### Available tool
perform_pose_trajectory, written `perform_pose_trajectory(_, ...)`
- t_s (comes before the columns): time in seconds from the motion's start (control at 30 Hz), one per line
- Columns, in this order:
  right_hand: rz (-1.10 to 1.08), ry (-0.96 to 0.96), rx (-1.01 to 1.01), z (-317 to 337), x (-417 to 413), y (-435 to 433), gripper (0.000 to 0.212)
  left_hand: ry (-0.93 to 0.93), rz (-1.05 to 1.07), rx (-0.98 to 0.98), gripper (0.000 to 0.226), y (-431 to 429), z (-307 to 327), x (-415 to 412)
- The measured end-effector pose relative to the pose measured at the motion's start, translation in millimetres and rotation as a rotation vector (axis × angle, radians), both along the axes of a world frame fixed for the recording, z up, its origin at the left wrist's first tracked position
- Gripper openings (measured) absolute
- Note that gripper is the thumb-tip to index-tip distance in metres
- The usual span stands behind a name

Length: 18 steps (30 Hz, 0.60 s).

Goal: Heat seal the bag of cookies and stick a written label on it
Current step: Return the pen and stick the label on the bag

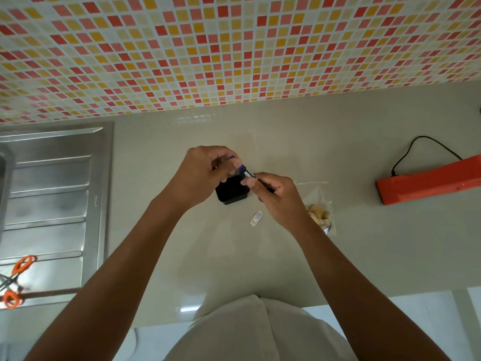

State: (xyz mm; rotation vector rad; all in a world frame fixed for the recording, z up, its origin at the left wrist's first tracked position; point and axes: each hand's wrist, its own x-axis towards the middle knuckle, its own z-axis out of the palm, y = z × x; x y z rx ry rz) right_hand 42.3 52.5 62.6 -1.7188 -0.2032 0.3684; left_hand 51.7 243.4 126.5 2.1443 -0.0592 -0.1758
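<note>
Both hands meet above the pale glossy countertop (286,256), over a black mesh pen holder (230,190) that stands just behind them. The left hand (200,175) is curled around what looks like the blue cap (242,167) of a pen, and the right hand (276,196) pinches the thin dark pen barrel (265,187); the two parts meet between the fingertips, though the view is too small to say whether the cap is coming off or going on. The small white printed label (256,218) lies flat on the counter just in front of the hands, apart from the bag, so it has not been stuck on; whether anything is handwritten on it cannot be read. The clear plastic bag of pale cookies (319,209) lies on the counter just to the right of the right hand, partly hidden by it, its top edge flat and pointing away. The orange bar-shaped heat sealer (429,181) with its black cord (421,149) sits well apart at the far right, with nothing in it. Judging from this, sticking the label remains to do, and the seal cannot be confirmed.
</note>
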Motion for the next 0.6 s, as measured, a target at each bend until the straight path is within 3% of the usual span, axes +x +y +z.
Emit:
perform_pose_trajectory(0.1,-0.103,0.128,0.101,-19.0,0.2,-0.8,0.044,-0.076,0.101,0.062,0.013,3.8,-0.5,0.2)
perform_pose_trajectory(0.2,-0.131,0.016,-0.226,-58.3,1.5,-14.6,0.023,-0.139,0.309,0.115,0.014,23.9,-5.5,-1.9)
perform_pose_trajectory(0.37,0.284,-0.129,-0.592,-94.7,-16.5,-23.1,0.049,-0.145,0.4,0.241,0.015,43.8,-27.8,-17.5)
perform_pose_trajectory(0.6,0.397,-0.113,-0.661,-105.7,-21.4,-22.4,0.057,-0.034,0.441,0.207,0.01,26.4,-64.8,-35.8)
